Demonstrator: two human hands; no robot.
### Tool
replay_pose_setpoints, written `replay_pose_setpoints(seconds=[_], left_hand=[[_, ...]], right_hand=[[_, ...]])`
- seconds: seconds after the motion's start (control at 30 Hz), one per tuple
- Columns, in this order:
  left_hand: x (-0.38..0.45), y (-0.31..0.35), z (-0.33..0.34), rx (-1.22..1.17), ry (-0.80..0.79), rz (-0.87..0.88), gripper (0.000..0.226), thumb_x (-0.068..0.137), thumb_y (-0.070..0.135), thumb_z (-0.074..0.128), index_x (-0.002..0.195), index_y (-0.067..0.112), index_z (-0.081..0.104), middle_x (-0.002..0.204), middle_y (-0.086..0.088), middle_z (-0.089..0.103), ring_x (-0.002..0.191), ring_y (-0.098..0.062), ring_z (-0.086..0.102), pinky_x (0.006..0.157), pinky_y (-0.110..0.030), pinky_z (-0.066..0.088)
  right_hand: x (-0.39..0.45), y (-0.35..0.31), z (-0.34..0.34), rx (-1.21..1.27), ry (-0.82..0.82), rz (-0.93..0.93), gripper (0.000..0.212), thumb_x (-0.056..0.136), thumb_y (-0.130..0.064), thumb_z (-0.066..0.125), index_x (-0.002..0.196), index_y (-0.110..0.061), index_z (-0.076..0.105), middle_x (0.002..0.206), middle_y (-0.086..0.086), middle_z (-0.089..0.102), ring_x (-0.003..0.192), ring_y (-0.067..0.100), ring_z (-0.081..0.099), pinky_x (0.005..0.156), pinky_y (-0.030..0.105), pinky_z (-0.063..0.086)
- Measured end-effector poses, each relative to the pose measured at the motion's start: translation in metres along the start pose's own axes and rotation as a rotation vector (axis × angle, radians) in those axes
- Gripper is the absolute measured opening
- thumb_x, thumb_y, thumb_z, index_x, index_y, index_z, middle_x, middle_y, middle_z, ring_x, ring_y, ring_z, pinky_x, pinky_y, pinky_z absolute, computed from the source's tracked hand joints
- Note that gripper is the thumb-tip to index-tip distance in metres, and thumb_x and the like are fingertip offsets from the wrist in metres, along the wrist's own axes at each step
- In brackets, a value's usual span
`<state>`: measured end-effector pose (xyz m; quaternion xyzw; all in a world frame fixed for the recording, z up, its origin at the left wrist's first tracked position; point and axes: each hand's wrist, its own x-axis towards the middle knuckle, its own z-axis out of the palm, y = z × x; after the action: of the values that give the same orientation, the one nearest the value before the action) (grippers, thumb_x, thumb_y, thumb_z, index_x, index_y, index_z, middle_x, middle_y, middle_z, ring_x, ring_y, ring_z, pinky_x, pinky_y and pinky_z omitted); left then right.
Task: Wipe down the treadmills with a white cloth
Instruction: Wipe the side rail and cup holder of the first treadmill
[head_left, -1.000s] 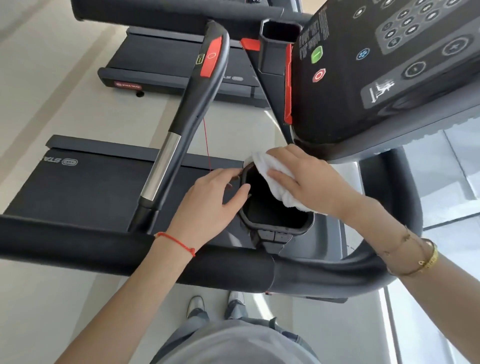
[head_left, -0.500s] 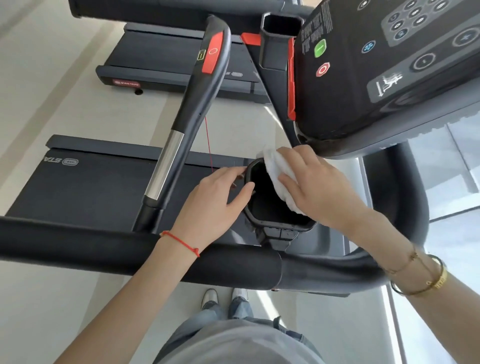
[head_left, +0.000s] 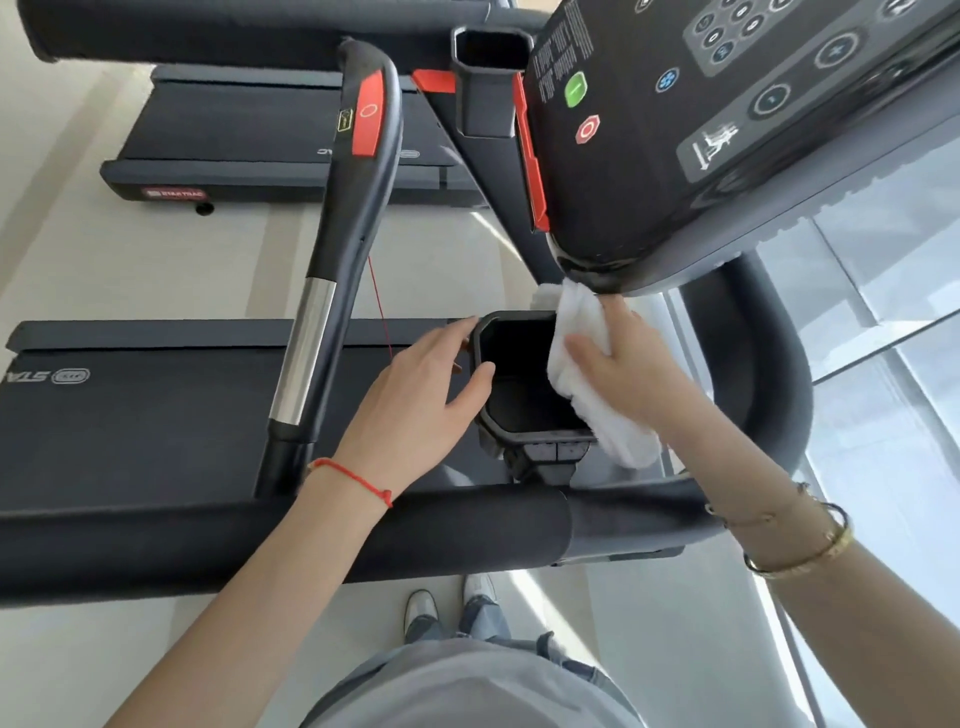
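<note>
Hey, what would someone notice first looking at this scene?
Probably the white cloth, pressed by the right hand against the right rim of the black cup holder at centre. Next, the left hand steadying its left rim, and the green button and red button on the console above.

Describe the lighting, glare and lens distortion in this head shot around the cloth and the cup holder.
Head view: daylight from the right washes out the glass floor panels and nearly overexposes the white cloth; the cup holder interior reads as deep shadow; wide-angle distortion bows the front handrail and console; both hands look fairly sharp.
</note>
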<state>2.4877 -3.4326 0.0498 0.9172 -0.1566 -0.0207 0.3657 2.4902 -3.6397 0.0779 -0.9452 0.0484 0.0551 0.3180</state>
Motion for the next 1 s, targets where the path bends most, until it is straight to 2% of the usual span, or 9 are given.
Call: replay_pose_setpoints(seconds=[0.1,0.2,0.3,0.47,0.57,0.67,0.77,0.93,1.0], left_hand=[[0.001,-0.003,0.0,-0.041,-0.003,0.001,0.051,0.095,0.047,0.044,0.143,0.029,0.043,0.129,0.01,0.058,0.103,-0.004,0.06,0.091,-0.029,0.052],[0.002,-0.005,0.001,-0.04,-0.004,0.009,0.054,0.093,0.049,0.043,0.144,0.029,0.042,0.131,0.011,0.057,0.106,-0.003,0.06,0.091,-0.026,0.052],[0.002,-0.006,0.002,-0.046,-0.003,0.008,0.054,0.094,0.048,0.043,0.144,0.029,0.042,0.133,0.011,0.057,0.109,-0.004,0.06,0.093,-0.027,0.052],[0.001,-0.005,0.002,-0.055,-0.001,0.003,0.054,0.093,0.047,0.043,0.144,0.028,0.042,0.132,0.01,0.058,0.109,-0.005,0.059,0.096,-0.03,0.052],[0.0,-0.005,0.002,-0.042,-0.002,-0.004,0.053,0.095,0.047,0.045,0.145,0.029,0.041,0.132,0.011,0.058,0.109,-0.005,0.059,0.096,-0.027,0.05],[0.001,-0.005,0.001,-0.057,0.0,-0.009,0.053,0.094,0.047,0.045,0.144,0.03,0.042,0.127,0.012,0.059,0.105,-0.003,0.06,0.091,-0.022,0.049],[0.001,-0.005,0.001,-0.067,-0.01,-0.019,0.053,0.093,0.05,0.044,0.143,0.031,0.043,0.124,0.012,0.06,0.103,-0.003,0.06,0.09,-0.027,0.052],[-0.001,-0.006,0.002,-0.064,0.012,-0.055,0.037,0.091,0.052,0.046,0.117,0.027,0.057,0.103,0.014,0.063,0.093,-0.002,0.061,0.083,-0.034,0.055],[-0.001,-0.007,0.001,-0.065,0.016,-0.062,0.038,0.09,0.054,0.046,0.116,0.029,0.057,0.103,0.015,0.063,0.095,0.0,0.061,0.084,-0.033,0.055]], right_hand=[[-0.01,0.004,0.001,0.053,0.014,0.05,0.046,0.098,-0.022,0.048,0.14,-0.012,0.033,0.117,0.01,0.055,0.1,0.022,0.054,0.079,0.032,0.042],[-0.042,0.015,0.007,0.123,0.066,0.122,0.021,0.098,-0.029,0.048,0.117,-0.021,0.043,0.102,-0.001,0.059,0.082,0.003,0.054,0.062,0.017,0.035],[-0.033,0.015,0.006,0.081,0.013,0.129,0.015,0.098,-0.027,0.049,0.102,-0.014,0.041,0.093,0.004,0.059,0.078,0.009,0.056,0.06,0.016,0.038],[-0.005,0.007,0.004,0.039,0.022,0.078,0.035,0.099,-0.023,0.048,0.129,-0.007,0.039,0.113,0.012,0.055,0.089,0.017,0.052,0.069,0.023,0.035],[-0.037,0.014,0.007,0.055,0.099,0.002,0.043,0.098,-0.024,0.045,0.139,-0.018,0.035,0.123,0.003,0.051,0.097,0.011,0.051,0.071,0.012,0.035],[-0.045,0.007,0.005,0.011,0.124,-0.217,0.043,0.099,-0.02,0.047,0.141,-0.019,0.038,0.136,-0.001,0.043,0.112,0.01,0.046,0.089,0.006,0.033],[-0.013,-0.008,0.005,-0.217,0.036,-0.443,0.044,0.097,-0.012,0.052,0.141,-0.007,0.044,0.14,0.008,0.046,0.129,0.025,0.041,0.109,0.03,0.032],[0.035,-0.031,0.006,-0.297,-0.223,-0.65,0.043,0.1,-0.021,0.049,0.142,-0.015,0.042,0.133,0.002,0.051,0.115,0.024,0.052,0.096,0.039,0.042],[0.037,-0.03,0.005,-0.288,-0.224,-0.664,0.042,0.1,-0.025,0.049,0.141,-0.017,0.043,0.128,0.001,0.053,0.106,0.024,0.055,0.09,0.038,0.043]])
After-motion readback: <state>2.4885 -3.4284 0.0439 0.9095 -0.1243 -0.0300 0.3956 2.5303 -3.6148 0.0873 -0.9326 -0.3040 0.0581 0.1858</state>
